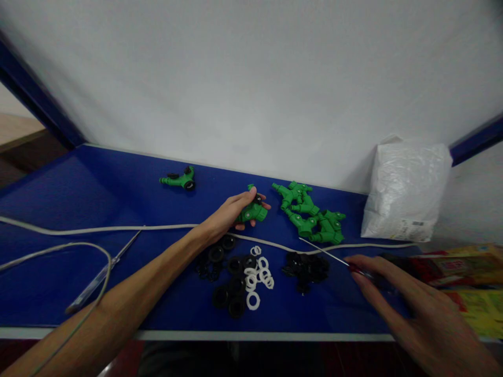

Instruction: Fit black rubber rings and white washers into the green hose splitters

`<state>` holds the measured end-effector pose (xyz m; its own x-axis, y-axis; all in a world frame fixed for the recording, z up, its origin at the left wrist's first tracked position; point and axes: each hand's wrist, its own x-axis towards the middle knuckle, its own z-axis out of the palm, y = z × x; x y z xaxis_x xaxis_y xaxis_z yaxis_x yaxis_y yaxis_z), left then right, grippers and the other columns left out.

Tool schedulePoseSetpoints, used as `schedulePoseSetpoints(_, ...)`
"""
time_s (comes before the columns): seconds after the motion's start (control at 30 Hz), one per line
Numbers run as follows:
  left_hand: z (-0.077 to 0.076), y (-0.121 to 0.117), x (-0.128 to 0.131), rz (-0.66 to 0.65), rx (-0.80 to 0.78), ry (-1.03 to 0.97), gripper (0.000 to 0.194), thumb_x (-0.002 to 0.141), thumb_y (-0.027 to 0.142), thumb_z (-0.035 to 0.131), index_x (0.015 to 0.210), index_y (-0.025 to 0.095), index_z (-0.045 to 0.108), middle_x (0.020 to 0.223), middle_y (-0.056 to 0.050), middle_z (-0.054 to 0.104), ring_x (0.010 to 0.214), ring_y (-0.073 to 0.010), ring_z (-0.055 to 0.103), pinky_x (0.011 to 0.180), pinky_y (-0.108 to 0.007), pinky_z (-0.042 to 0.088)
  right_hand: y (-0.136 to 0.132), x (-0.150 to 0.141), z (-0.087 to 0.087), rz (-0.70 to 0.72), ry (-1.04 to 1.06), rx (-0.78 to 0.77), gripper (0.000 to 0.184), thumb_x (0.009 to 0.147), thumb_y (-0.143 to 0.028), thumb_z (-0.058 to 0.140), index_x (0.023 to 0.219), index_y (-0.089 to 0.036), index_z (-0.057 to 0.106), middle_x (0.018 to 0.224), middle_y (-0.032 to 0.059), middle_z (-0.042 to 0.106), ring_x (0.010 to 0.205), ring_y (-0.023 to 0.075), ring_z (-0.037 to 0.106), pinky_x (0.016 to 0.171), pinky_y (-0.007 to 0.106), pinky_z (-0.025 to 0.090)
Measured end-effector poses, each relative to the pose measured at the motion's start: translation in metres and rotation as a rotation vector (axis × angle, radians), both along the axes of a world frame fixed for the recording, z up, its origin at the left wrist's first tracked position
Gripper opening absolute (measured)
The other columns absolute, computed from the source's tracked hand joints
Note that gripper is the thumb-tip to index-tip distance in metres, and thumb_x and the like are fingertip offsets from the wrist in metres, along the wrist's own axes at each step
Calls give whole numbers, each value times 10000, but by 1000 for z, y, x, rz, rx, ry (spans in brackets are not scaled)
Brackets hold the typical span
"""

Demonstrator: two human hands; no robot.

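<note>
My left hand (231, 212) reaches across the blue table and its fingers are wrapped round a green plastic fitting (253, 211). My right hand (408, 306) lies low at the front right, fingers stretched over the red handle of a thin screwdriver (326, 254) whose shaft points up-left. A heap of several green fittings (310, 212) lies just right of my left hand. One assembled green fitting (179, 179) sits alone further left.
Black rings (220, 262), white rings (257, 275) and small black parts (306, 264) lie at the front middle. A grey cable (118, 228) crosses the table. A second screwdriver (104, 275) lies left. A white plastic bag (404, 191) and coloured boxes (467, 283) stand right.
</note>
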<state>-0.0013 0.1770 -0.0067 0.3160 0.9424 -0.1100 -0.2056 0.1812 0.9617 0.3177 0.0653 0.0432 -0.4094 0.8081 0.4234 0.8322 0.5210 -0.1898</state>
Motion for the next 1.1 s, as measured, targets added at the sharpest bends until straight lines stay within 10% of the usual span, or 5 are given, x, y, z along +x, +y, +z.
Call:
schedulePoseSetpoints(0.27,-6,3,-1,6,35,26,538,896,653,554,1099,163,639,1157,-131,704,523,-84,629,341,-159,277,47,-92,43,207,-77,164,193,992,-156,541,1159,-118,630,949,79,678,816,177,700,747,286,555)
schedulePoseSetpoints(1.1,-3,0,1,4,28,36,498,925,617,538,1073,153,644,1127,-122,698,518,-68,612,354,-158,287,64,-113,45,215,-365,242,255,1018,-193,465,1212,-84,591,967,106,631,805,231,657,691,353,548)
